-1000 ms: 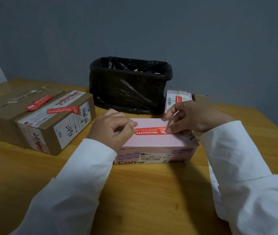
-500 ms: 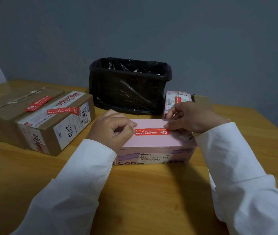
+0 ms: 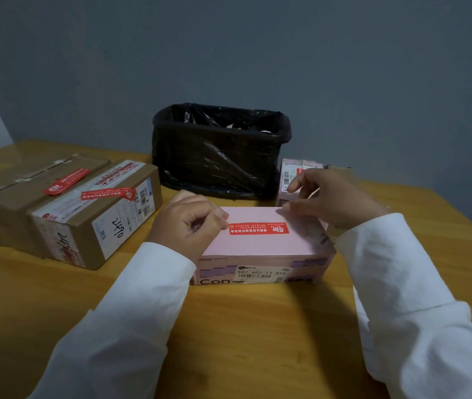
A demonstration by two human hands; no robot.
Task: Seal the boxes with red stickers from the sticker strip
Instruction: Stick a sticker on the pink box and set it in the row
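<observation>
a pink box on the worktop bears a red sticker — left hand fingers curled at its end, right hand fingers loosely spread, blurred, just above the box.

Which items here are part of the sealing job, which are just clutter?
Job: pink box; red sticker on its top; two brown boxes, already stickered; small pink box behind; left hand; right hand.

Clutter: black-lined bin; table.
</observation>
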